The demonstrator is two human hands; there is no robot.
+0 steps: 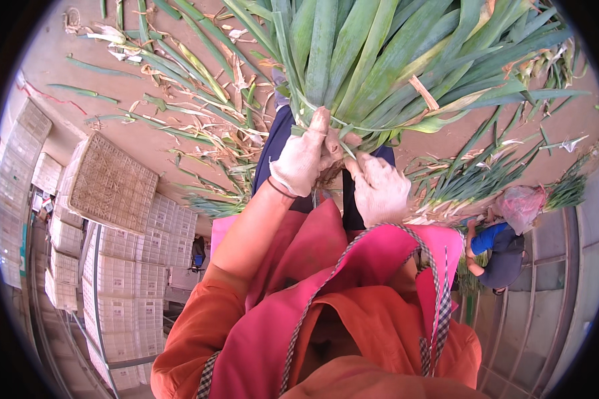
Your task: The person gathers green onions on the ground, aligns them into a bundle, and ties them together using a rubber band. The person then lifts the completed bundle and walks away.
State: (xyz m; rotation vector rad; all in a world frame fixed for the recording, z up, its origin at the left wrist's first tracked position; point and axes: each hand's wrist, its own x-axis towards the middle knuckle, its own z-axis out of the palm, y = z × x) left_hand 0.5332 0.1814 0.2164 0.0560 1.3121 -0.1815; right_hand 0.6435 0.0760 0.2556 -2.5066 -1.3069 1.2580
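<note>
A large bundle of leeks or big green onions (374, 60) fans its broad green leaves away from me. A thin green tie (349, 124) runs around the base of the leaves. My left hand (307, 154), in a whitish knit glove with bare-looking soiled fingertips, grips the bundle at this tie. Close beside it, my right hand (379, 187), gloved alike, pinches an end of the tie between thumb and fingers. The bundle's stems are mostly hidden behind my hands; some brown roots show below them.
Loose leaves and dry husks (204, 95) litter the floor at left. More green onions (474, 174) lie at right, near a person in dark clothes (501, 264) beside a pink plastic bag (521, 207). Stacked pale plastic crates (125, 279) stand at left, with another crate (112, 182) on top.
</note>
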